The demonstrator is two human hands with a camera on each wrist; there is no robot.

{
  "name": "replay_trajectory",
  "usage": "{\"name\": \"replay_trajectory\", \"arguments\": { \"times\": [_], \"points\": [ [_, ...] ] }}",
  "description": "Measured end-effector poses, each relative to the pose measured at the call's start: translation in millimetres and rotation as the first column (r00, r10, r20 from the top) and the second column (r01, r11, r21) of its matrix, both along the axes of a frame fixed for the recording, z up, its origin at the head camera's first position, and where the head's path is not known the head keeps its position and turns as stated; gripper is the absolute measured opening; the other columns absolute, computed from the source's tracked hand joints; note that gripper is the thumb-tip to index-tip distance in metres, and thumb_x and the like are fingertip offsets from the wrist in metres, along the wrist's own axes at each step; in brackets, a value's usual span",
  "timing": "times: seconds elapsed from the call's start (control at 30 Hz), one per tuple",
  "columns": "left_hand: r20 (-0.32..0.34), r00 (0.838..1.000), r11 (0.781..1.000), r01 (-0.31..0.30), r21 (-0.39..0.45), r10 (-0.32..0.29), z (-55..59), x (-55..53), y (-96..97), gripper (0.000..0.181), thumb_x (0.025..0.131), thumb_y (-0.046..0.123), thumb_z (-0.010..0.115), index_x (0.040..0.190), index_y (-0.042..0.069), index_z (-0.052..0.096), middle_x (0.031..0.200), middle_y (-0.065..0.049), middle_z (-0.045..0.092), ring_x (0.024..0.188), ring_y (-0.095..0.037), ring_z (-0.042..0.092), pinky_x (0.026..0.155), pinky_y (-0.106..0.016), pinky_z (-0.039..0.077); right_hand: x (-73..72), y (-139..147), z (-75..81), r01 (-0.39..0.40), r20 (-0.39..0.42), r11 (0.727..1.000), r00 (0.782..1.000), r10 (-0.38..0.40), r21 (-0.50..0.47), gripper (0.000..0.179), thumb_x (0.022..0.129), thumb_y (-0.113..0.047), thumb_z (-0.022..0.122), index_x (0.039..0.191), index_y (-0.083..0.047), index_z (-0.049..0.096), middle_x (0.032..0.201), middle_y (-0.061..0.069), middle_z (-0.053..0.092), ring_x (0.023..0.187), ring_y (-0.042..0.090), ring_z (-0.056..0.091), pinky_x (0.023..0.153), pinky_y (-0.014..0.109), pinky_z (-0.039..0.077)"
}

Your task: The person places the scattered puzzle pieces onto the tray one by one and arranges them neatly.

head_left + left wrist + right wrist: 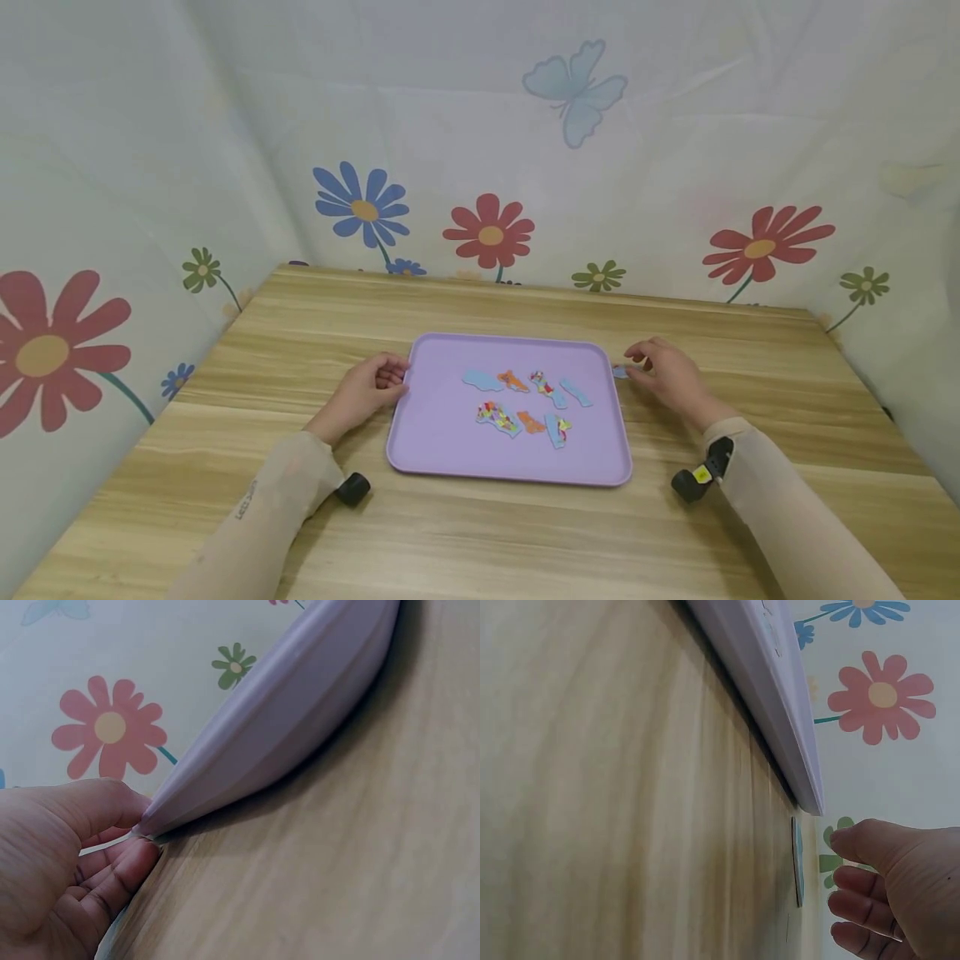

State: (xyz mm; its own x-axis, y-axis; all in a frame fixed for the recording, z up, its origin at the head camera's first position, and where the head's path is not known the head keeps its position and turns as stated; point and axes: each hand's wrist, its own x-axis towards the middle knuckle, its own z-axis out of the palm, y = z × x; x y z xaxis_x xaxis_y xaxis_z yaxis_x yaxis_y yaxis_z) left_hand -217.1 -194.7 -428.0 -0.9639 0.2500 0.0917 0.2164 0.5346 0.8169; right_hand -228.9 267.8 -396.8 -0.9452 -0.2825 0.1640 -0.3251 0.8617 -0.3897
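Observation:
A purple tray (431, 437) lies on the wooden table with several flat puzzle pieces on it. At its left edge is my left hand (367, 387), thumb and fingertips pinching the rim (225, 754). To the right of the tray, a small blue piece (620, 372) lies flat on the table. My right hand (667, 375) hovers beside that piece, fingers loosely bent and holding nothing. The right wrist view shows a gap between the thumb and the thin piece (798, 862).
On the tray are plain blue pieces (482, 381), orange pieces (530, 422) and a multicoloured piece (498, 417), in two loose rows. A flowered cloth (645, 192) hangs behind the table (480, 542). Black wrist cameras (352, 489) sit below both wrists.

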Motion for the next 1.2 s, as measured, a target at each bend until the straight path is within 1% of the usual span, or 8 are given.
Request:
{"name": "replay_trajectory", "arguments": {
  "times": [0.2,0.37,0.53,0.73,0.87,1.0,1.2],
  "points": [
    [-0.019,1.000,1.000,0.010,0.000,-0.010,0.5,0.2,0.5,0.033,0.087,0.001,0.066,0.117,-0.006,0.058,0.104,-0.020,0.064,0.090,-0.018,0.061,0.076,-0.018,0.052,-3.9,1.1,-2.3,0.003,0.024,1.000,1.000,-0.003,0.005,0.024,0.087,-0.011,0.067,0.108,0.002,0.065,0.099,0.018,0.061,0.088,0.030,0.059,0.077,0.046,0.052],
    [-0.004,1.000,1.000,0.001,-0.003,-0.001,0.2,0.0,1.7,0.033,0.086,0.002,0.067,0.117,-0.004,0.058,0.104,-0.018,0.064,0.090,-0.019,0.061,0.076,-0.016,0.052,-6.8,3.0,-5.3,-0.019,0.028,1.000,0.999,0.019,0.016,0.024,0.086,-0.012,0.068,0.106,0.002,0.066,0.096,0.017,0.061,0.085,0.029,0.060,0.076,0.046,0.051],
    [0.008,1.000,1.000,-0.004,-0.003,0.004,0.6,0.7,2.0,0.033,0.086,0.002,0.066,0.118,-0.003,0.058,0.105,-0.018,0.064,0.092,-0.020,0.061,0.077,-0.016,0.051,-9.2,3.9,-6.9,-0.029,0.055,0.999,0.998,0.028,0.024,0.022,0.086,-0.013,0.069,0.105,0.000,0.067,0.094,0.016,0.060,0.082,0.026,0.060,0.075,0.044,0.051],
    [0.010,1.000,1.000,-0.004,-0.009,0.004,2.5,1.6,2.0,0.033,0.087,0.003,0.066,0.118,-0.003,0.058,0.105,-0.018,0.064,0.093,-0.021,0.061,0.077,-0.016,0.051,-10.0,3.4,-7.1,-0.035,0.070,0.999,0.997,0.033,0.032,0.020,0.088,-0.015,0.067,0.104,-0.003,0.069,0.094,0.014,0.061,0.082,0.024,0.059,0.074,0.042,0.050],
    [0.007,1.000,1.000,-0.005,-0.015,0.005,3.0,1.4,1.9,0.033,0.087,0.004,0.066,0.118,-0.003,0.058,0.106,-0.017,0.064,0.093,-0.021,0.061,0.076,-0.016,0.051,-10.4,2.8,-7.4,-0.027,0.085,0.999,0.996,0.025,0.033,0.019,0.089,-0.016,0.067,0.104,-0.005,0.069,0.095,0.012,0.060,0.085,0.024,0.058,0.077,0.043,0.050],
    [0.003,1.000,1.000,-0.002,-0.012,0.002,2.7,1.5,1.6,0.033,0.087,0.003,0.066,0.118,-0.003,0.058,0.105,-0.017,0.064,0.092,-0.021,0.061,0.076,-0.016,0.051,-11.8,1.8,-9.3,-0.036,0.077,0.999,0.996,0.034,0.034,0.018,0.089,-0.017,0.067,0.101,-0.003,0.069,0.095,0.014,0.061,0.087,0.026,0.058,0.080,0.046,0.049],
    [0.002,1.000,1.000,-0.003,-0.010,0.003,1.7,1.6,0.9,0.032,0.087,0.003,0.066,0.118,-0.003,0.058,0.105,-0.017,0.064,0.092,-0.020,0.061,0.076,-0.016,0.052,-12.2,1.8,-12.1,-0.038,0.039,0.998,0.999,0.036,0.044,0.019,0.087,-0.015,0.068,0.096,0.001,0.067,0.095,0.016,0.061,0.087,0.028,0.058,0.082,0.048,0.050]
  ]
}}
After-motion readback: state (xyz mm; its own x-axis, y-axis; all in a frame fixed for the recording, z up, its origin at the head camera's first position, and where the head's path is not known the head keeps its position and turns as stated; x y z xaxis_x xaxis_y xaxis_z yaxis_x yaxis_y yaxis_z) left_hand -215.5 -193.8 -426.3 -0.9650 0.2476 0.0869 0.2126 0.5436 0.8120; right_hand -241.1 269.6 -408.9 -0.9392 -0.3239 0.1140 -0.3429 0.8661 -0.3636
